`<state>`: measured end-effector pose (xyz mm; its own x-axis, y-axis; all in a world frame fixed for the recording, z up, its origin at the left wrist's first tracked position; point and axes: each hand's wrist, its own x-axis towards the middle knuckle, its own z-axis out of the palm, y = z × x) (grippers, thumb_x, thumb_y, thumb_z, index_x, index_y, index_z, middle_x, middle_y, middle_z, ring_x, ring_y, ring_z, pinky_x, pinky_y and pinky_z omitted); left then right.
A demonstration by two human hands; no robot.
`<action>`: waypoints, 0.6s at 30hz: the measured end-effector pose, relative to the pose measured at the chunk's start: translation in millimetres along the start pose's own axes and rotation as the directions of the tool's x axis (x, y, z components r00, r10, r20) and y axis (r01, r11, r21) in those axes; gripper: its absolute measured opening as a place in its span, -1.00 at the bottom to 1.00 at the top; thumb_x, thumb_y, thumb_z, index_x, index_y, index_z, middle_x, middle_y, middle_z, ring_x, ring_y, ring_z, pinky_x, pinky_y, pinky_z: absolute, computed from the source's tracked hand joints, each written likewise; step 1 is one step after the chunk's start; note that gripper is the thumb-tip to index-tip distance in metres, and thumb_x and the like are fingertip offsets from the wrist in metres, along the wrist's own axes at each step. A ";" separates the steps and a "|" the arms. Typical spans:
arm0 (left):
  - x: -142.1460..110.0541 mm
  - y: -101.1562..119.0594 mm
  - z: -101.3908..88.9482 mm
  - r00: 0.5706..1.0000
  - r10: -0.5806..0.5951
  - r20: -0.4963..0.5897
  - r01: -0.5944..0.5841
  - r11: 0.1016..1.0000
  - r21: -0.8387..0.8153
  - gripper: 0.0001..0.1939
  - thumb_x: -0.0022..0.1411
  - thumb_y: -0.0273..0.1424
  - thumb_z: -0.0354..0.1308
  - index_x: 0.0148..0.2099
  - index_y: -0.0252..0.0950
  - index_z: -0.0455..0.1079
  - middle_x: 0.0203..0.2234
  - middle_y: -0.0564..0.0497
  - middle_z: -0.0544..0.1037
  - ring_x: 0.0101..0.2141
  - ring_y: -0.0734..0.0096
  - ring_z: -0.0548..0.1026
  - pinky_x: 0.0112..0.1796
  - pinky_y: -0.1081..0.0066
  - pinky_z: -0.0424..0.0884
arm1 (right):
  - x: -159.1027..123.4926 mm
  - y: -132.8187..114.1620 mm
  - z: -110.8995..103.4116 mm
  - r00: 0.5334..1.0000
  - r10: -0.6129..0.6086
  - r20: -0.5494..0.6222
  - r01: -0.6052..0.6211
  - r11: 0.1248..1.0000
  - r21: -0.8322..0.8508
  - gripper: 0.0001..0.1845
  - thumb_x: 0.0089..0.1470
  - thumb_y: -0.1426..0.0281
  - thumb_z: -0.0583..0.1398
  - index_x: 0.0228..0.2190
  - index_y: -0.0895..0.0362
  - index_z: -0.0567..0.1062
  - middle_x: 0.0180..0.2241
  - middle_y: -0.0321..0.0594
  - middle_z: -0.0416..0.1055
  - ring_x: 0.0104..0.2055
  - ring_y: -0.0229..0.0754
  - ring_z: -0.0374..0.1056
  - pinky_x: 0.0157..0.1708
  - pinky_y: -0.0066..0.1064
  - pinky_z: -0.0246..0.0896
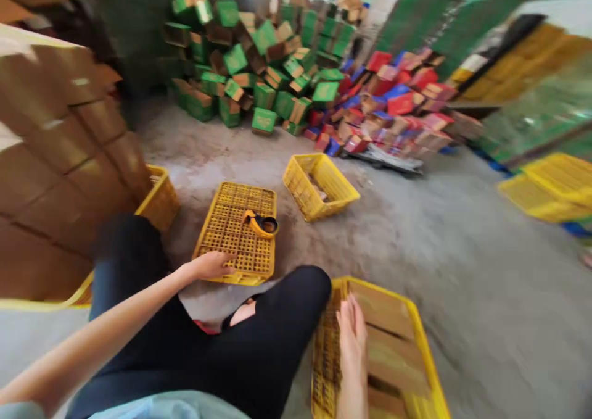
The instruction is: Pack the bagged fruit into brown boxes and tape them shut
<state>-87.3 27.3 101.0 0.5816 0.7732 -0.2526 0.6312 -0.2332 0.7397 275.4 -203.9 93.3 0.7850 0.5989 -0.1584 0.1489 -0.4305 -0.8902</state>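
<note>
An upturned yellow plastic crate (pixel 238 200) stands on the floor between my knees, its grid bottom facing up. On it lies an orange and black tape dispenser (pixel 263 224). My left hand (pixel 215 265) rests on the crate's near left edge, fingers stretched out and nothing held. Beside my right knee is another yellow crate (pixel 419 326) with flat brown cardboard boxes (pixel 391 351) standing side by side in its right part. My right hand (pixel 353 329) is over this crate, fingers extended along the boxes' left ends. Whether it touches them I cannot tell.
Tall stacked brown cartons (pixel 60 153) rise at the left, with a yellow crate (pixel 161 200) next to them. Ahead stands a yellow crate (pixel 319 187) with some pieces inside. Green boxes (pixel 263 120) and red-blue boxes (pixel 400 104) are heaped behind. More yellow crates (pixel 555 184) stand right.
</note>
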 end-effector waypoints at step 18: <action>0.3 153.8 149.5 0.871 0.273 0.408 -0.234 0.962 -0.143 -0.36 0.33 0.04 0.05 0.30 -0.19 0.43 0.16 0.02 0.57 0.15 0.04 0.54 0.17 0.16 0.47 | -87.7 240.9 -157.0 0.758 0.458 -0.464 -0.534 0.845 -0.038 -0.58 0.28 0.25 0.08 -0.01 0.26 0.52 -0.08 0.01 0.56 0.06 0.09 0.49 0.10 -0.07 0.40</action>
<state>86.7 -96.5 121.4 0.8884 0.3690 -0.2729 0.3974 -0.3208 0.8598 336.8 -466.2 -40.2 0.9425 -0.0566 -0.3293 -0.2702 -0.7090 -0.6513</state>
